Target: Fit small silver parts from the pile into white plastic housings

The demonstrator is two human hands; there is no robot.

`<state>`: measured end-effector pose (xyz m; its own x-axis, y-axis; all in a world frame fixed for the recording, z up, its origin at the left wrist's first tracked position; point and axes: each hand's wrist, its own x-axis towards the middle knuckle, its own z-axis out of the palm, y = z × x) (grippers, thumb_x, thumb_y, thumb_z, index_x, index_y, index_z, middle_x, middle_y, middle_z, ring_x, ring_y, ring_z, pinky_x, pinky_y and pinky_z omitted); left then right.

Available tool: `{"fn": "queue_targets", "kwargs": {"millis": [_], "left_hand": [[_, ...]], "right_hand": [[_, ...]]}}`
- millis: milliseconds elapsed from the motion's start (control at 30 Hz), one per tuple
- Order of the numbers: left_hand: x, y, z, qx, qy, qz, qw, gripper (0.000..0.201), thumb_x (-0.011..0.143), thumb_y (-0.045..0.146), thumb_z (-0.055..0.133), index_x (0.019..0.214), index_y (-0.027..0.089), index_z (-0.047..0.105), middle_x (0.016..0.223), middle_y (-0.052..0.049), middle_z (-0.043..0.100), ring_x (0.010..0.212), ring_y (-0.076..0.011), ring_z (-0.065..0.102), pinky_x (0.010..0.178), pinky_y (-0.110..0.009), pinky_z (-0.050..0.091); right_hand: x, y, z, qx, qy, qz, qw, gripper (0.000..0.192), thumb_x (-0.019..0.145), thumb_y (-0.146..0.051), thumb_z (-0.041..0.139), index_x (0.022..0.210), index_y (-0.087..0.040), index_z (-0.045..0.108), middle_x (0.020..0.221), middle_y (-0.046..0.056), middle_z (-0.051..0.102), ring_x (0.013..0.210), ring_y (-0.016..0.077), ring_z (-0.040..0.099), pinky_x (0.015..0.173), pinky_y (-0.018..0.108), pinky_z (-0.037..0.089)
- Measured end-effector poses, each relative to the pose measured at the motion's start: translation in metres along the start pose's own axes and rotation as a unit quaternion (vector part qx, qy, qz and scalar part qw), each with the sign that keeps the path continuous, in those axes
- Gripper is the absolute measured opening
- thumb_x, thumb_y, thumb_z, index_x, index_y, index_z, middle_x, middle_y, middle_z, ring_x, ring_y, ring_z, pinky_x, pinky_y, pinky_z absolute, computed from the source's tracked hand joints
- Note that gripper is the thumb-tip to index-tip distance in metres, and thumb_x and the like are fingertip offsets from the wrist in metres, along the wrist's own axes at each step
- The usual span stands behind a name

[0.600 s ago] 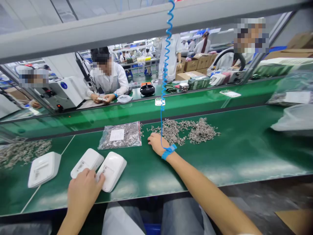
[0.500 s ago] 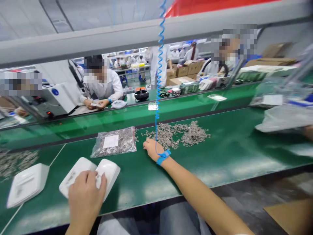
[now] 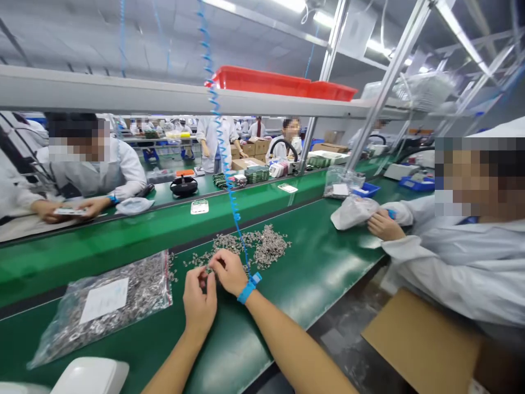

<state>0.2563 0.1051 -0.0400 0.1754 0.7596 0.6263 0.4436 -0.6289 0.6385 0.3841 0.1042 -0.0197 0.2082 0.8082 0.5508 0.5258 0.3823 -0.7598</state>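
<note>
My left hand (image 3: 199, 300) and my right hand (image 3: 231, 272) meet at the near edge of a loose heap of small grey metal parts (image 3: 270, 246). Thumb and fingers of each are drawn together in a pinch, fingertips almost touching. Whatever lies between them is too small and hidden to make out. A blue wrist strap (image 3: 249, 288) with a coiled blue cord (image 3: 223, 158) is on my right wrist. To the left lies a clear bag (image 3: 143, 284) full of similar small parts, with a white label. A white plastic housing (image 3: 92, 376) sits at the lower left, partly out of frame.
On the right, a co-worker in a white coat (image 3: 459, 268) handles a white bag (image 3: 355, 212) over the green bench (image 3: 303, 279). A cardboard sheet (image 3: 422, 339) lies below the bench edge. Overhead runs a shelf with red trays (image 3: 262, 81). Another person (image 3: 96, 169) works across the bench.
My left hand has left the white housings and come over to my right hand by the metal parts. The view has swung to the right, bringing the co-worker into sight.
</note>
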Motion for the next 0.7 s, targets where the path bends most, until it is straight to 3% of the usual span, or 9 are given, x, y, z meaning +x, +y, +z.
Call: {"fn": "queue_targets", "kwargs": {"millis": [267,400,567,700], "left_hand": [[0.009,-0.007,0.000,0.031,-0.014,0.041,0.999,0.029,0.096,0.035,0.044,0.117,0.018,0.056,0.102,-0.008,0.060,0.088,-0.0207,0.059,0.078,-0.033,0.048],[0.008,-0.013,0.001,0.053,-0.027,0.055,0.997,0.025,0.096,0.036,0.045,0.105,0.018,0.060,0.094,-0.006,0.063,0.080,-0.0193,0.060,0.071,-0.029,0.046],[0.005,-0.017,0.002,0.071,-0.003,0.095,0.993,0.024,0.096,0.034,0.043,0.091,0.018,0.060,0.086,-0.004,0.064,0.079,-0.0178,0.060,0.068,-0.026,0.043],[0.002,-0.019,0.004,0.121,-0.009,0.075,0.990,0.024,0.096,0.029,0.040,0.081,0.018,0.056,0.077,-0.004,0.059,0.072,-0.0180,0.057,0.063,-0.028,0.039]], "right_hand": [[-0.001,0.005,0.006,0.104,-0.024,0.106,0.989,0.022,0.088,-0.033,0.062,0.073,-0.020,0.055,0.064,-0.005,0.050,0.061,0.0110,0.046,0.057,0.023,0.036],[-0.002,0.006,0.006,0.119,-0.051,0.127,0.983,0.026,0.089,-0.036,0.062,0.071,-0.019,0.054,0.063,-0.006,0.049,0.061,0.0104,0.046,0.056,0.021,0.036],[-0.004,-0.001,0.003,0.069,-0.063,0.089,0.992,0.026,0.091,-0.032,0.059,0.070,-0.018,0.054,0.061,-0.006,0.047,0.061,0.0095,0.045,0.059,0.021,0.036],[-0.003,-0.006,-0.001,0.030,-0.060,0.013,0.998,0.014,0.086,-0.022,0.066,0.075,-0.018,0.057,0.070,-0.005,0.053,0.066,0.0097,0.050,0.065,0.020,0.039]]}}
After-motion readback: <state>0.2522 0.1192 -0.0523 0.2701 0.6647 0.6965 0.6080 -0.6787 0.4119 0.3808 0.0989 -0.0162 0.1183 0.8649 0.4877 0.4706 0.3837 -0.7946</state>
